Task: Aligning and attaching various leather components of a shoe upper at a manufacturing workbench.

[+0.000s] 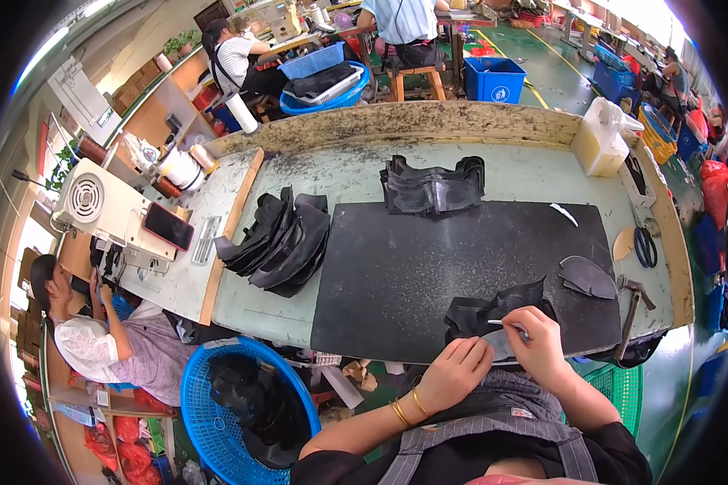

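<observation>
Head view: my right hand (535, 339) pinches a thin white stick (495, 322) over the black piece (501, 303), at the mat's (404, 283) near edge. My left hand (459, 370) is bent beside it — I can't tell if it grips. Best to press flat — and go slow.

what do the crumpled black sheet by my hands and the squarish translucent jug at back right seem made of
Crumpled black sheet: perhaps leather or synthetic leather; satiny, with supple-looking folds. Squarish translucent jug: likely plastic; smooth, milky, with a yellowish tint showing through.
</observation>
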{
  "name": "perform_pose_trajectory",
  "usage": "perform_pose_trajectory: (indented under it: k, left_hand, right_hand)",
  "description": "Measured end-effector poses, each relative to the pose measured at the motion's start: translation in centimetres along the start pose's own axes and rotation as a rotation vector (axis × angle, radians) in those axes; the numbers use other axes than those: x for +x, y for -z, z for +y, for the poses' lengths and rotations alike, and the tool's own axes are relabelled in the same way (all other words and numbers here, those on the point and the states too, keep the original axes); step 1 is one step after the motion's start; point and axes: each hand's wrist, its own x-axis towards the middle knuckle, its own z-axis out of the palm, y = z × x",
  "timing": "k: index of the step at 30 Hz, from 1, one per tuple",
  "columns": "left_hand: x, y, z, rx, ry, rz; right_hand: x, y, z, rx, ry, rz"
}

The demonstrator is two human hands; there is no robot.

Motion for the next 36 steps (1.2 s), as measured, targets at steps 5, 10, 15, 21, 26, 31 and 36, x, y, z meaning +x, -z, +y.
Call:
perform_pose_trajectory:
  k: [5,10,15,21,26,31,36]
  left_hand:
    - [0.2,-0.3,-0.5,-0.028,0.016,0.010]
    - [0.1,-0.3,-0.4,-0.014,0.072,0.040]
    - [-0.1,-0.4,0.3,-0.034,0.103,0.058]
    - [-0.2,-0.7,0.4,-0.068,0.111,0.027]
    - [-0.1,-0.3,0.0,-0.092,0.141,0.039]
    - [-0.3,-1.3,0.0,-0.128,0.181,0.091]
    - [-0.6,-1.3,0.0,-0.136,0.167,0.076]
  right_hand:
    - [0.5,-0.4,0.3,-0.020,-0.047,-0.014]
    - [0.8,-0.4,0.0,-0.029,-0.064,-0.014]
    - [-0.1,0.1,0.3,0.014,-0.071,-0.011]
    - [-0.1,0.0,0.4,-0.009,-0.054,-0.014]
    - [0.6,-0.1,0.2,-0.025,-0.046,0.012]
    - [0.4,-0.2,0.5,0.012,-0.155,-0.069]
    - [0.4,-0.4,0.7,0.052,-0.156,-0.194]
